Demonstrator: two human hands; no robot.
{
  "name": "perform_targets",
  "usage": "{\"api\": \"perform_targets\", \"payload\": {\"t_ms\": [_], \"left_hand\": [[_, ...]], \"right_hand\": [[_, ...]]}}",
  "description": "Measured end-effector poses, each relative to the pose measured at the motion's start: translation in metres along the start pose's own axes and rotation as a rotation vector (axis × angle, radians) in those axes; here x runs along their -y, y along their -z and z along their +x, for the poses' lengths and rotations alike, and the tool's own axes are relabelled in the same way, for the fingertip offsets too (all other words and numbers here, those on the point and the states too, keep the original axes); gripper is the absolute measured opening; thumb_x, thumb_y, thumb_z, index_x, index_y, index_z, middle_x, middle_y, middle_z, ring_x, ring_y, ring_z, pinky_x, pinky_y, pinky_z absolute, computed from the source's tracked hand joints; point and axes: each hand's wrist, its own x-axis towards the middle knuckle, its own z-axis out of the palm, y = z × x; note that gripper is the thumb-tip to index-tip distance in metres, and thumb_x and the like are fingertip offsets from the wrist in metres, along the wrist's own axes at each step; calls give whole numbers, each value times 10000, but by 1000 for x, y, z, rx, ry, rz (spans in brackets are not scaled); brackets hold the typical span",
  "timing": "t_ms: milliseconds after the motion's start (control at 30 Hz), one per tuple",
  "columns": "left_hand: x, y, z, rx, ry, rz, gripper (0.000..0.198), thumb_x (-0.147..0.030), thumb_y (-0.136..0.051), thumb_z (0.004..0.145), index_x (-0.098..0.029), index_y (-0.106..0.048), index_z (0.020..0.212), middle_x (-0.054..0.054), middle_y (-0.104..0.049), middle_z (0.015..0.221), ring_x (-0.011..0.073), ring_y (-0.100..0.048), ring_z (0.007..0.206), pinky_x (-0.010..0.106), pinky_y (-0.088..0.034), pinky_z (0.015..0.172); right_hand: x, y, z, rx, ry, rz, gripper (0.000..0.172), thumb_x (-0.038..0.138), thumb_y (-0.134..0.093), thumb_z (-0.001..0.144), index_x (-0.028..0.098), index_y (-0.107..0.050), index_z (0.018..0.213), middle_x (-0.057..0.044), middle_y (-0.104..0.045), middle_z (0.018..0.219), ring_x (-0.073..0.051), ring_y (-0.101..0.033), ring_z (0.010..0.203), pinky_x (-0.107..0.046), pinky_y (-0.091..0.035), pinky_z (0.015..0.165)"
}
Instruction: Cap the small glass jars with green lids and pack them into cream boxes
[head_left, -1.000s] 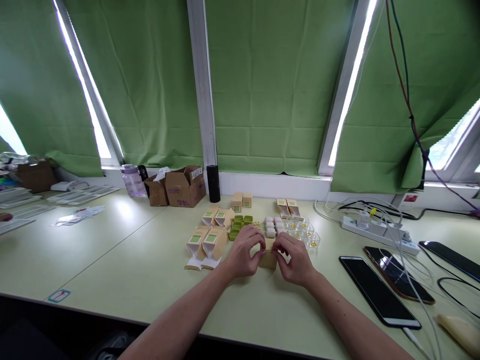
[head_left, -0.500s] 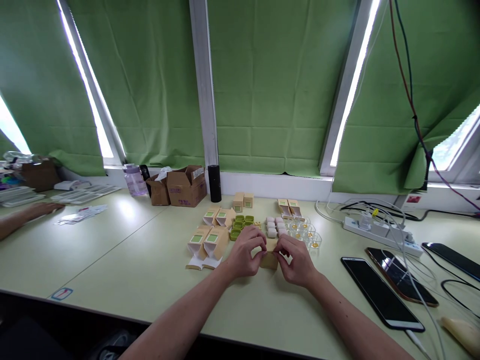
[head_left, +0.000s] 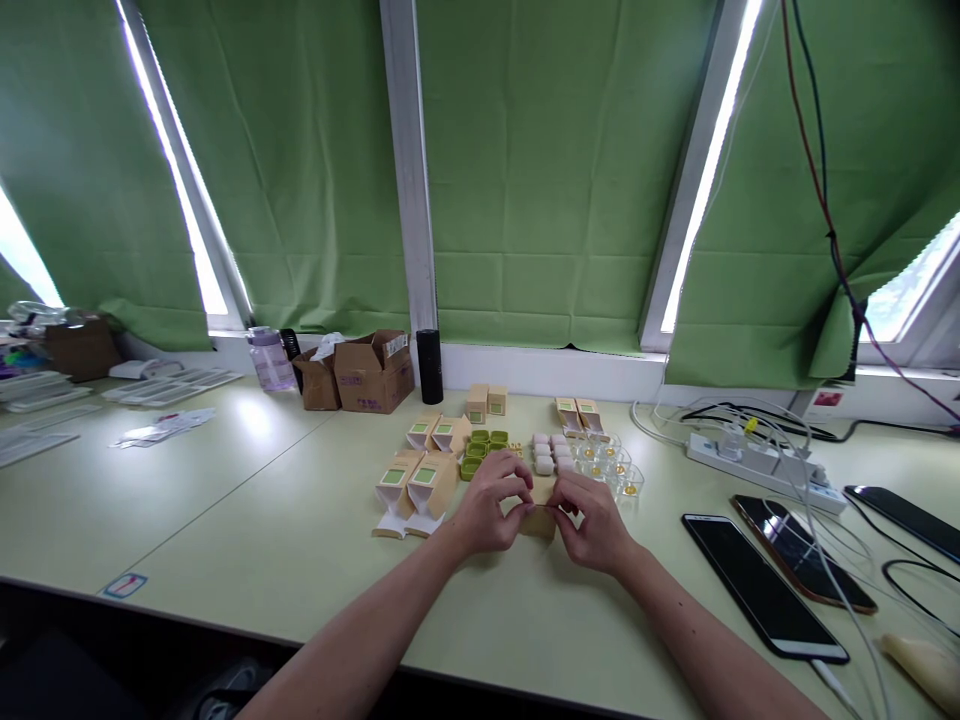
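Note:
My left hand (head_left: 489, 512) and my right hand (head_left: 596, 520) meet over a small tan cardboard box (head_left: 539, 510) on the pale table (head_left: 225, 500). Both hands pinch the box's top, fingers curled onto it. Just behind the hands lie green trays (head_left: 484, 445), white blocks (head_left: 547, 452) and several clear cups with yellow centres (head_left: 607, 462). To the left lie flat tan cartons with green labels (head_left: 416, 480).
Two phones (head_left: 765, 590) and a white power strip (head_left: 757, 462) with cables lie at the right. Brown boxes (head_left: 371, 372), a black cylinder (head_left: 429, 367) and a bottle (head_left: 266, 358) stand by the window sill. White trays and papers (head_left: 161, 428) lie at the far left.
Another person's arm that reached onto the far left of the table half a second ago is gone. My hands stay on the tan box with only small finger shifts.

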Motion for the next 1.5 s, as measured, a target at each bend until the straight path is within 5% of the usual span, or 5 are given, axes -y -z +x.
{"api": "perform_targets", "payload": {"t_ms": [167,400,733,1067,1500], "left_hand": [[0,0,2,-3,64,30,72,-162,-617,880,-214,-636,834,70,-688,906,244,-607,916,428,-500,879],[9,-6,-1,-9,250,142,231,-123,-553,908,-204,-670,1091,92,-725,1016,265,-639,1016,441,-512,932],[9,-6,-2,-35,247,165,201,-66,-559,869,-208,-649,981,41,-686,817,244,-640,880,408,-498,871],[12,-9,-3,16,294,137,430,14,-524,791,-195,-657,1143,95,-684,1085,266,-639,1088,445,-524,994],[7,-8,-3,-26,235,125,284,-21,-534,791,-212,-641,974,29,-706,795,242,-636,869,424,-489,887]], "right_hand": [[2,5,3,49,-28,46,163,98,-594,818,234,-541,889,9,-538,761,-158,-487,637,-284,-338,584],[1,12,4,107,-113,64,388,77,-579,763,246,-551,1112,-12,-549,893,-173,-507,684,-302,-389,613],[-13,7,2,26,-289,-86,376,72,-497,836,241,-534,1169,-34,-584,961,-172,-537,681,-317,-429,629],[0,13,3,116,-186,54,499,59,-534,751,257,-520,1208,-36,-545,997,-183,-525,734,-315,-439,625],[-32,-13,-5,-27,-500,104,333,165,-485,835,247,-490,1158,43,-475,774,-175,-536,660,-278,-427,602]]}}
